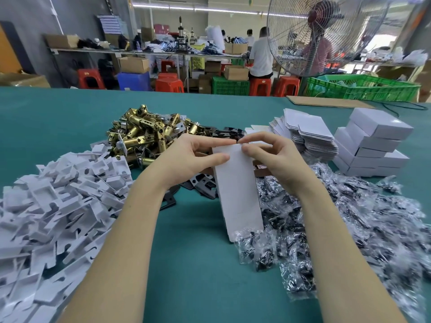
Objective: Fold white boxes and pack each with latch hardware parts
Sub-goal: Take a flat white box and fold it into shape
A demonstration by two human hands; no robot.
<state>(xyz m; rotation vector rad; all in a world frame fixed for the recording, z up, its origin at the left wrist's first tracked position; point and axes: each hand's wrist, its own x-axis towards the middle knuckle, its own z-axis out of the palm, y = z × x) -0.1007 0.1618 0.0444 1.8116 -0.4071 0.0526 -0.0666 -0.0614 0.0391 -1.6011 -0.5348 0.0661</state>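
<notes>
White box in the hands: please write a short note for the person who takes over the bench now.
Left hand and right hand: both pinch the far end of one white box, which is not packed yet.
Supplies on the green table: brass latches far centre, white inserts at left, bagged screws at right, black plates under the hands, flat blanks far right.
Done: closed boxes stacked at far right.
Left: finish this box, fill it with parts, close it, then continue with the blanks.
</notes>
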